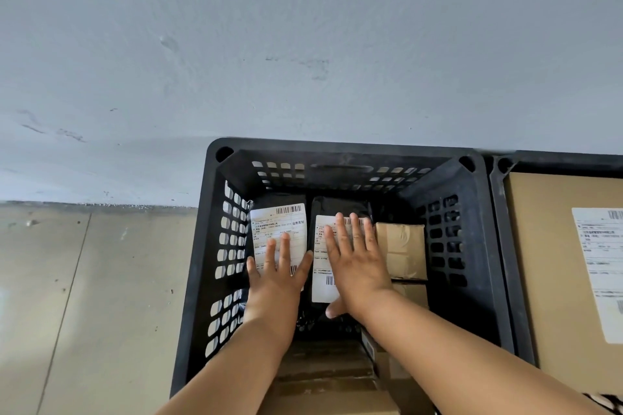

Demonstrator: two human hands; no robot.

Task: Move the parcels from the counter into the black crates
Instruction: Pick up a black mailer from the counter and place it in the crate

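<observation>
Both hands are down inside a black crate (199,280) that stands against a grey wall (303,44) on a tiled floor (84,296). The left hand (274,283) lies flat, fingers straight and spread, pressing on the white label of a black bag parcel (279,222) at the crate's left side. The right hand (354,263) is also flat with fingers straight, pressing on the label of a second black bag parcel (323,283) just beside the first; its thumb sticks out low at the parcel's near edge. Neither hand curls round anything. The hands are close together, side by side, not touching.

Right of the second bag, touching it, a small cardboard box (401,248) with tape sits in the same crate. More cardboard boxes (323,371) fill the near part of the crate, under the forearms.

A second black crate (499,246) stands touching the first on the right, holding a large cardboard box (539,263) with a white shipping label; it is cut off by the frame edge.
</observation>
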